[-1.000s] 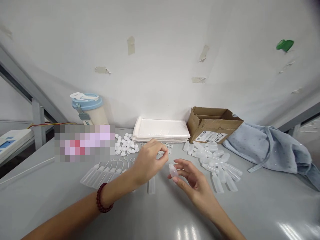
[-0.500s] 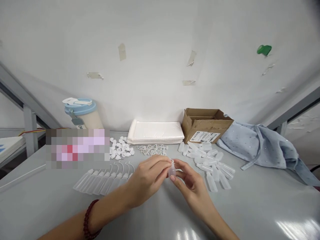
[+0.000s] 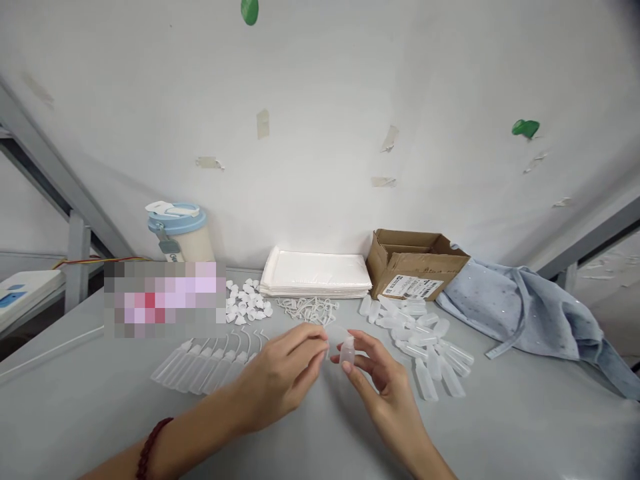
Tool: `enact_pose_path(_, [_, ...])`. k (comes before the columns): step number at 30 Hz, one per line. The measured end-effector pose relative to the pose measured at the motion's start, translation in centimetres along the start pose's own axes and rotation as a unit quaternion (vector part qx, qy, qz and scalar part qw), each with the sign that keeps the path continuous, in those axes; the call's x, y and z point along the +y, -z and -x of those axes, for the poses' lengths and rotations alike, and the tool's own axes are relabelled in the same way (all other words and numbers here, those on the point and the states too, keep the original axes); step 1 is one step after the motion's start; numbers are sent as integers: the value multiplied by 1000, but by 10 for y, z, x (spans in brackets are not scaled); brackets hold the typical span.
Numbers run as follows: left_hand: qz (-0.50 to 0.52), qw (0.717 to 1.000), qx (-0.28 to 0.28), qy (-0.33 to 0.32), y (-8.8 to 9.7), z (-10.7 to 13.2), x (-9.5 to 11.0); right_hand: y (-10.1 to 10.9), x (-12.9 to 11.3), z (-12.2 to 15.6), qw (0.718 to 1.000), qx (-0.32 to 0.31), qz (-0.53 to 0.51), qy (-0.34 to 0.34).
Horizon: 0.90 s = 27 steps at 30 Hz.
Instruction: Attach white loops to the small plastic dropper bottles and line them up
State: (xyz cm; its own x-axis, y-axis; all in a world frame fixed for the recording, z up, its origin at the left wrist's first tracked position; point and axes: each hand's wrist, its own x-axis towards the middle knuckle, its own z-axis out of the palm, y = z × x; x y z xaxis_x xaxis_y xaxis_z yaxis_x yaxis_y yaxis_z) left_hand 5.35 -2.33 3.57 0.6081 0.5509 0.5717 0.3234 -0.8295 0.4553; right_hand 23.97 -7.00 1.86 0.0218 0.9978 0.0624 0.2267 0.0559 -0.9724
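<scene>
My right hand (image 3: pixel 377 377) holds a small translucent plastic squeeze bottle (image 3: pixel 347 353) upright between thumb and fingers. Just left of the bottle, the fingertips of my left hand (image 3: pixel 295 363) are pinched together on a thin white tube (image 3: pixel 336 327), which arcs faintly toward the bottle's neck. How the tube meets the neck is too blurred to tell. Beyond my hands lies a tangle of thin white tubes (image 3: pixel 310 309). A row of bottles with curved tubes (image 3: pixel 205 367) rests left of my left forearm, partly covered by it. Loose bottles (image 3: pixel 425 333) are heaped to the right.
Small white caps (image 3: pixel 246 301) are piled at back left, beside a blurred-out patch. A stack of white packets (image 3: pixel 317 273), a cardboard box (image 3: pixel 420 263) and blue cloth (image 3: pixel 500 300) line the wall. A blue-lidded cup (image 3: pixel 183 233) stands behind on the grey table (image 3: pixel 500 427).
My left hand has drawn back leftward from the bottle's neck, opening a gap between the hands. My right hand still holds the bottle. The camera view has shifted slightly.
</scene>
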Motion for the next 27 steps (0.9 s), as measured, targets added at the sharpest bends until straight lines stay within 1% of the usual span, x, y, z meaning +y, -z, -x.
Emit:
enact_pose_path(2, [-22, 999, -4, 26, 6, 5, -5, 2, 0, -1, 1000, 10, -18, -17])
enact_pose_path(5, [-54, 996, -34, 57, 15, 16, -12, 3, 0, -2, 998, 31, -46, -39])
enact_pose_path(9, [-71, 993, -57, 77, 18, 24, -17, 0, -1, -3, 994, 41, -92, -41])
enact_pose_path(12, [-56, 990, -72, 103, 12, 20, -17, -4, -3, -4, 988, 32, -141, -45])
enact_pose_path(16, [12, 981, -117, 156, -2, 4, -14, -2, -8, -4, 983, -34, -176, -51])
enact_pose_path(18, [57, 973, -129, 181, -9, -5, -10, 1, -10, -4, 981, -48, -183, -49])
enact_pose_path(20, [99, 967, -119, 205, -14, -13, -8, 4, -12, -4, 980, -37, -190, -45])
enact_pose_path(23, [173, 952, -86, 237, -17, -20, -9, 8, -12, -5, 980, 14, -193, -50])
enact_pose_path(25, [215, 935, -72, 274, -16, -24, -16, 10, -11, -5, 980, 46, -182, -61])
enact_pose_path(27, [194, 928, -62, 312, -13, -27, -28, 13, -9, -7, 982, 61, -167, -69])
